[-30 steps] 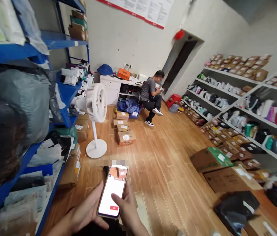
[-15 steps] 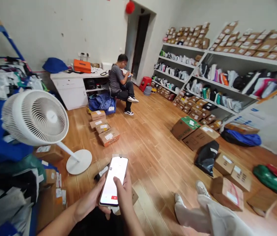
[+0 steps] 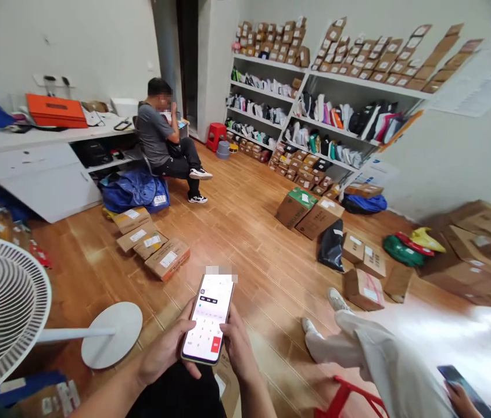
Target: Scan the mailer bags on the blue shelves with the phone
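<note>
A smartphone [image 3: 207, 325] with a lit white screen is held upright between both hands, low in the middle of the head view. A number keypad fills the lower part of the screen, with a red key at its bottom right. My left hand [image 3: 170, 343] wraps around the phone's left side, thumb on the screen's edge and a fingertip showing below it. My right hand [image 3: 239, 342] closes on the right side, its thumb near the keypad. Partly hidden behind the right hand, a cardboard box [image 3: 229, 383] lies below.
A white fan [image 3: 112, 334] stands at left, beyond it several parcels [image 3: 167, 259]. A person [image 3: 158, 128] sits at the desk [image 3: 27, 168]. Shelves [image 3: 266, 90] hold packages. Boxes [image 3: 362, 287] lie at right, near another person's legs [image 3: 350, 342] and a red stool [image 3: 350, 395].
The view has swung right. A keypad now shows on the phone's screen. My right thumb has moved from mid-screen to the right edge. Another person's hand with a phone appears at lower right.
</note>
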Available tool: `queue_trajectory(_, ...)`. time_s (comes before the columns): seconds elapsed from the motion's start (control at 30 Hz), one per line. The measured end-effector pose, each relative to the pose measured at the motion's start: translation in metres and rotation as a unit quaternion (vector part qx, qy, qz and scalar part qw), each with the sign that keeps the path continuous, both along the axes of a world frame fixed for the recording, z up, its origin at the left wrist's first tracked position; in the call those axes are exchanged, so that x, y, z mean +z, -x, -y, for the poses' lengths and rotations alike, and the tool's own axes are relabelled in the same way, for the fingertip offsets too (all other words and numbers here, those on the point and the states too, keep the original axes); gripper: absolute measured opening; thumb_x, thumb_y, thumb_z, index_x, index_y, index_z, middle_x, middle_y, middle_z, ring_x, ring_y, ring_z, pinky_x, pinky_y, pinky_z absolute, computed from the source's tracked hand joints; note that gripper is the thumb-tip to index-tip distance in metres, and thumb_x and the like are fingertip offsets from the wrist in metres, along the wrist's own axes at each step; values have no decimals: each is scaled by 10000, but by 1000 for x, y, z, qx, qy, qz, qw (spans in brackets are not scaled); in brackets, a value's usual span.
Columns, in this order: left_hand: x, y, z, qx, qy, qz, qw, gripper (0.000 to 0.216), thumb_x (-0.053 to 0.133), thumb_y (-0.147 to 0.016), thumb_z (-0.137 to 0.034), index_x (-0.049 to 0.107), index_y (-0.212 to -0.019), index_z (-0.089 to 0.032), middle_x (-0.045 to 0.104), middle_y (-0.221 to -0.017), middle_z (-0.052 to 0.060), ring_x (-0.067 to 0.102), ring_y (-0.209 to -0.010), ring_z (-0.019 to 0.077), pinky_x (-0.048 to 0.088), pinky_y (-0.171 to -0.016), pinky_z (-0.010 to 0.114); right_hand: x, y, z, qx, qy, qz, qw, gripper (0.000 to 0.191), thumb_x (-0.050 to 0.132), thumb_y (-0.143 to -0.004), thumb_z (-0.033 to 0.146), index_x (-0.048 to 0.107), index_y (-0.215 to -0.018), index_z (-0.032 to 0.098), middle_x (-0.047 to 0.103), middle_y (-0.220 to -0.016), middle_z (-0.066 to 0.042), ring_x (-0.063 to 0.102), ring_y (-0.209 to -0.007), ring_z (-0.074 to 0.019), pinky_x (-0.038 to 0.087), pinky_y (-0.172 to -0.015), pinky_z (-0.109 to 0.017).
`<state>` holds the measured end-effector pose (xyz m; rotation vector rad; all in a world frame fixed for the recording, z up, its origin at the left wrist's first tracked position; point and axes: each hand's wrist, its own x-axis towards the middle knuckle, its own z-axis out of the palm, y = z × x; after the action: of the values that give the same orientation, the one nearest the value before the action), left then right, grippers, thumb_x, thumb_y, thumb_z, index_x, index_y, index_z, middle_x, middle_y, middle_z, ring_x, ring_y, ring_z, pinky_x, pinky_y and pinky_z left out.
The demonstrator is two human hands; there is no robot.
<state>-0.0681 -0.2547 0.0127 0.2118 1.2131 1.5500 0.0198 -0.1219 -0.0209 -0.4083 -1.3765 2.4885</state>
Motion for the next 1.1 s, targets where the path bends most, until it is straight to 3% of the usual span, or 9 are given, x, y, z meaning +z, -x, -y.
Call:
queue_trajectory(0.1, 1, 13, -18, -32, 5, 0, 999, 807, 508, -790, -359, 61, -1458, -289, 520, -1258, 144, 621, -838, 241, 566, -468, 289, 1, 3, -15, -31, -17, 15, 999, 435, 505, -747, 214, 550, -1180, 203, 664, -1140, -48, 586, -1042, -248, 427, -897, -378)
queue_trajectory(0.3, 7, 31, -72, -78, 68, -88, 991, 864, 615, -777, -414, 95, -1441, -231, 606, -1064, 134, 618, -755, 210, 508, -421, 212, 13, 16, -53, -53, 15, 0, 998, 573, 519, -636, 154, 527, -1205, 219, 664, -1176, -22, 581, -1080, -247, 426, -921, -380)
queue_trajectory(0.47, 1, 61, -131, -94, 39, -39, 994, 784, 551, -751, -295, 151, -1423, -251, 591, -1158, 122, 635, -789, 219, 550, -485, 261, 0, 43, -111, -57, 27, -32, 997, 581, 547, -609, 142, 532, -1182, 239, 691, -1121, 0, 611, -1022, -232, 457, -852, -350)
queue_trajectory(0.63, 7, 99, -235, -111, 1, -16, 994, 971, 485, -582, -115, 97, -1452, -299, 538, -1275, 99, 626, -871, 231, 567, -569, 291, -5, 83, -218, -86, 57, -32, 994, 536, 530, -564, 209, 578, -1098, 208, 720, -1022, -13, 624, -954, -243, 454, -820, -347)
queue_trajectory(0.83, 25, 133, -382, -186, -55, -60, 979, 1047, 518, -611, -85, -34, -1452, -375, 438, -1396, 77, 599, -942, 235, 561, -629, 297, 27, 108, -358, -167, 32, -4, 985, 413, 617, -594, 255, 631, -1001, 190, 723, -934, -14, 621, -891, -227, 447, -792, -322)
queue_trajectory(0.97, 26, 142, -459, -262, -70, -46, 962, 1007, 539, -658, -109, -12, -1446, -408, 408, -1423, 62, 592, -914, 218, 543, -633, 286, 39, 103, -416, -263, 27, 10, 964, 323, 647, -688, 371, 624, -957, 193, 729, -860, -9, 642, -802, -203, 462, -746, -310)
queue_trajectory(1.1, 22, 144, -529, -367, -79, 14, 927, 1018, 493, -614, -147, -38, -1451, -377, 412, -1422, 49, 588, -968, 248, 543, -684, 327, 37, 95, -457, -382, 43, 29, 923, 395, 590, -754, 509, 611, -946, 164, 727, -842, -41, 637, -722, -181, 469, -694, -303)
